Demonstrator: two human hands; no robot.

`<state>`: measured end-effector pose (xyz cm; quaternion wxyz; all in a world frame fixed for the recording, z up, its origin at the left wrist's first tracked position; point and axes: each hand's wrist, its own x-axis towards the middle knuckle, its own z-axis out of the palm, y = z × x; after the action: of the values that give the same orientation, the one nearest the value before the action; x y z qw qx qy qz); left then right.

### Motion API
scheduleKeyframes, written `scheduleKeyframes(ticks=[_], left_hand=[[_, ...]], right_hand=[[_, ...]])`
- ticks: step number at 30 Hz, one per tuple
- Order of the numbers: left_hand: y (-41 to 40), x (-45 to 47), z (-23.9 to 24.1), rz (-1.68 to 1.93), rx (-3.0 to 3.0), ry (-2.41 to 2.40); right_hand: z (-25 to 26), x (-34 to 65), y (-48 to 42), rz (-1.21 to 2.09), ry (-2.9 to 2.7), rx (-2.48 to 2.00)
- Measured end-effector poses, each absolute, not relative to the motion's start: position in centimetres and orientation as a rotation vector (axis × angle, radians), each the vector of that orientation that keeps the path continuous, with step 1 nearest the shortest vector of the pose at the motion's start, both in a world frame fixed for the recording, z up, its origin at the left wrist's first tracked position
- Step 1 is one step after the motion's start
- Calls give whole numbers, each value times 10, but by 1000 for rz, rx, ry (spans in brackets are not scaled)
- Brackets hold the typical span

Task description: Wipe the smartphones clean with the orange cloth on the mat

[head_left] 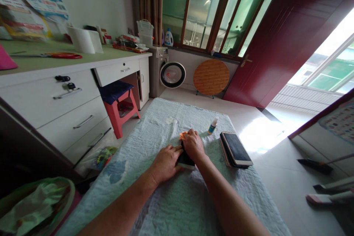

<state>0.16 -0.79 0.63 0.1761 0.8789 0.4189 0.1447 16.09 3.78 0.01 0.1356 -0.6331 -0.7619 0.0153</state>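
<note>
A dark-screened smartphone (186, 161) lies on the cloth-covered table (143, 147). My left hand (166, 161) grips it along its left edge, with fingertips resting on the screen. Bunched under the fingers of my right hand (193, 143) is an orange cloth (183, 136), pressed on the upper part of the phone. Both hands partly cover the phone. Beyond my right hand a small spray bottle (212, 126) with a white cap stands upright. To the right, a stack of phones (237, 149) has a gold-rimmed one on top.
A white desk (121, 59) runs along the left, with a red stool (121, 112) under it. A bin (69, 199) sits at lower left. Behind the table are a washing machine with its round door (173, 75) open, a round wooden tabletop (211, 76) and a red door (265, 51).
</note>
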Motion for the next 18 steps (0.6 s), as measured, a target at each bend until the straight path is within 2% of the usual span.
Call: scheduleKeyframes(ticks=[18], left_hand=[[-9, 1, 11, 417, 2445, 1177]], right_hand=[[6, 212, 34, 196, -2128, -1908]])
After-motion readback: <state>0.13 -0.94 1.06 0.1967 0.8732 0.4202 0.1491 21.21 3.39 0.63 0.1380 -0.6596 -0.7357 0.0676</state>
